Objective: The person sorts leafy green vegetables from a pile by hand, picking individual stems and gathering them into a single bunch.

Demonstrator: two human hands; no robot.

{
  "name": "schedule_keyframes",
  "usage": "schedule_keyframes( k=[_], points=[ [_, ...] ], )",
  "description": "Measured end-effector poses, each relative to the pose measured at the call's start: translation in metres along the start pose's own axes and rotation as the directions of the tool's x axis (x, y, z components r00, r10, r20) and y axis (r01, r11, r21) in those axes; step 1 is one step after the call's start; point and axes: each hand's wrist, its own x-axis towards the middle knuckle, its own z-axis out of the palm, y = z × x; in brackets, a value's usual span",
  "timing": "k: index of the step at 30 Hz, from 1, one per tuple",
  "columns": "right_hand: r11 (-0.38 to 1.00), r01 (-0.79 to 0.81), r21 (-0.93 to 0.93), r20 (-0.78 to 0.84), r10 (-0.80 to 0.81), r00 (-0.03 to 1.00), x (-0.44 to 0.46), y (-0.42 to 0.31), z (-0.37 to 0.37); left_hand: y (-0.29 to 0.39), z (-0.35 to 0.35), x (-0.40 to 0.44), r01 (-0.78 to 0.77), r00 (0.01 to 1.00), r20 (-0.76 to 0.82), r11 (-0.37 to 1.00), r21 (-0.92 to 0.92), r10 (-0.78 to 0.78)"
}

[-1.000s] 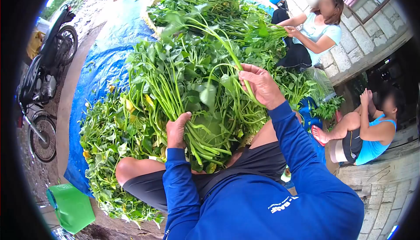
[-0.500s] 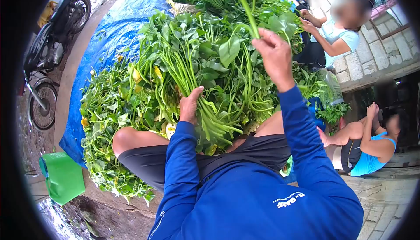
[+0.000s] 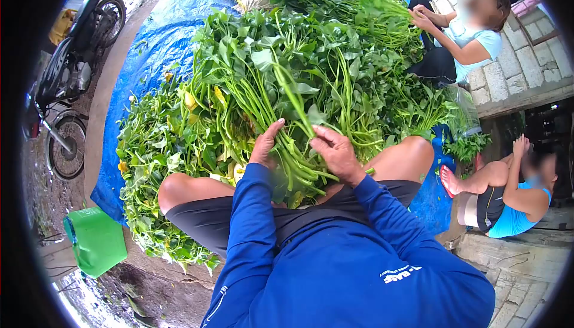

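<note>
My left hand (image 3: pixel 265 147) is closed around a bunch of leafy greens (image 3: pixel 246 96), long pale-green stems with broad leaves at the far end. The cut ends fan out below that hand, above my lap. My right hand (image 3: pixel 338 156) pinches the lower end of a loose leafy stem (image 3: pixel 291 94), which slants up and left across the bunch. Both hands are close together, just apart. Around them spreads a large pile of leafy greens (image 3: pixel 158 161), with a few yellowed leaves in it. Part of the left fingers is hidden behind the stems.
A blue tarp (image 3: pixel 160 38) lies under the greens. At left stand a motorcycle (image 3: pixel 69 83) and a green container (image 3: pixel 98 241). One person in a light blue shirt (image 3: pixel 478 44) handles greens at upper right; another in a blue top (image 3: pixel 520 211) sits at right beside a block wall.
My right hand has come down and left from its raised position, bringing the stem beside the bunch. The left hand still grips the bunch. The person at upper right has shifted slightly.
</note>
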Motion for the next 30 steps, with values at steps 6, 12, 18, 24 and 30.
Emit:
schedule_keyframes(
  k=[6,12,18,24,30],
  points=[
    [0.901,0.037,0.432,-0.074,-0.005,0.997,0.029,-0.048,-0.034,-0.009,-0.014,0.008,-0.095,0.991,-0.081,0.987,0.13,0.106],
    [0.842,-0.207,0.498,0.031,0.221,0.975,0.04,-0.011,-0.053,-0.024,-0.039,0.035,-0.156,0.987,-0.016,0.985,0.068,0.157],
    [0.911,-0.068,0.408,-0.037,0.091,0.995,0.05,-0.027,-0.055,-0.018,-0.027,0.018,-0.153,0.986,-0.053,0.985,0.085,0.158],
    [0.979,0.127,0.157,-0.179,-0.098,0.979,0.099,-0.094,-0.082,-0.005,-0.003,-0.004,-0.121,0.985,-0.113,0.986,0.112,0.133],
    [0.961,0.262,-0.084,-0.228,-0.274,0.934,0.165,-0.139,-0.108,-0.005,0.006,-0.01,-0.124,0.985,-0.106,0.986,0.111,0.136]
  ],
)
